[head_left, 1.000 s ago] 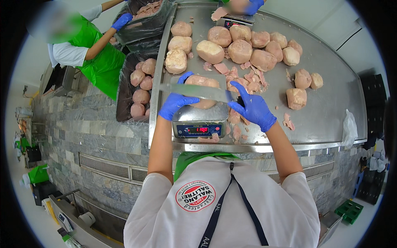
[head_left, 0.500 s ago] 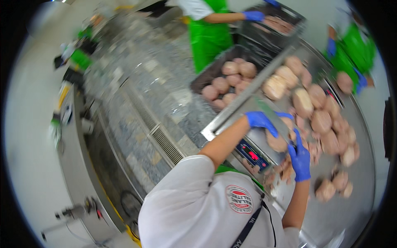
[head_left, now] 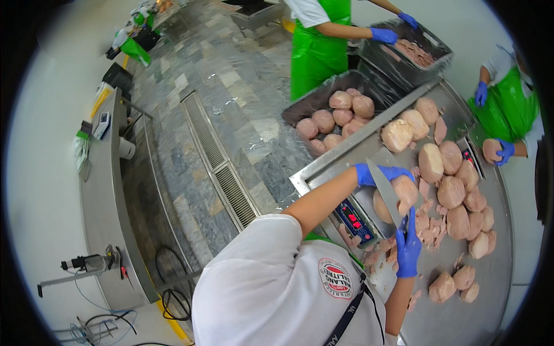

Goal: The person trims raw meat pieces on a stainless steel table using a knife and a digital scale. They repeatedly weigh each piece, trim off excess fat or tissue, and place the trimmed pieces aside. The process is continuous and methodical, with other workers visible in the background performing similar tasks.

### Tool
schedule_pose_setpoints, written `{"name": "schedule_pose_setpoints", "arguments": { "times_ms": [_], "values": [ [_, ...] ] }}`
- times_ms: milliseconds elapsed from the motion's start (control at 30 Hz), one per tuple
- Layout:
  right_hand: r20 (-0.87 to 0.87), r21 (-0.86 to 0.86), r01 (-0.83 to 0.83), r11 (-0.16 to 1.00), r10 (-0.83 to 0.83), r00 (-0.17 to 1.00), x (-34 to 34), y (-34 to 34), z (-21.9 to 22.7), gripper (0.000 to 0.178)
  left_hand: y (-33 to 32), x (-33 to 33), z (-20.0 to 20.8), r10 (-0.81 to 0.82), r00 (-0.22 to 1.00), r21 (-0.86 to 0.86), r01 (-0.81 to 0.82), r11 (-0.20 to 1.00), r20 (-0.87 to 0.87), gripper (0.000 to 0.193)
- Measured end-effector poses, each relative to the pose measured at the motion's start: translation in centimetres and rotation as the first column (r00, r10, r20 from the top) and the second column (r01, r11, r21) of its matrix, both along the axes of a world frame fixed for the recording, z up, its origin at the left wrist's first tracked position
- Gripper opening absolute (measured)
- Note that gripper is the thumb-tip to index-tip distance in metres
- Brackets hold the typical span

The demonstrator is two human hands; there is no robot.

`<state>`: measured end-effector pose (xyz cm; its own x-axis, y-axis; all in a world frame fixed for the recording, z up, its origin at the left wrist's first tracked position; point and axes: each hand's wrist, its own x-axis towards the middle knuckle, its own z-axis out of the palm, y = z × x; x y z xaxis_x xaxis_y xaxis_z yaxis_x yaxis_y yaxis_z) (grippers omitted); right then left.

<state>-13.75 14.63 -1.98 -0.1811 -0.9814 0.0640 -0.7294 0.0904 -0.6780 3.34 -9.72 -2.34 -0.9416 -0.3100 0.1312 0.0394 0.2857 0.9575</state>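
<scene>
My left hand [head_left: 378,173], in a blue glove, curls over the top of a pale pink meat lump [head_left: 400,195] that sits on a small scale [head_left: 353,219] at the near edge of the steel table [head_left: 456,311]. My right hand [head_left: 408,249], also gloved in blue, grips the handle of a long knife [head_left: 385,193]. The blade lies across the lump and points up toward my left hand. Loose meat trimmings [head_left: 431,228] lie just right of the scale.
Several meat lumps [head_left: 456,190] cover the table. A black tray [head_left: 306,104] of lumps stands on its far-left side. One person in a green apron [head_left: 320,40] reaches into another tray [head_left: 415,49]; another person [head_left: 508,109] holds a lump. A floor drain [head_left: 219,167] runs on the left, beside a side counter [head_left: 104,190].
The view has swung left and tilted, bringing the floor and the side counter into sight. Both my hands stay at the lump on the scale, knife still across it.
</scene>
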Motion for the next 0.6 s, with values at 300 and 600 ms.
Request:
{"name": "schedule_pose_setpoints", "arguments": {
  "times_ms": [300, 600],
  "values": [
    [-0.090, 0.056, 0.135, 0.989, -0.130, 0.987, 2.9, -5.5, 1.1, 0.075, -0.6, 0.6, 0.0, -0.023, 0.999, 0.195, 0.014, 0.981, 0.043, 0.093],
    [-0.061, 0.073, 0.203, 0.976, -0.199, 0.978, 1.8, -0.3, -1.0, 0.086, 2.8, 1.7, 0.6, 0.135, 0.986, 0.005, -0.136, 0.991, 0.101, 0.124]
  ]
}}
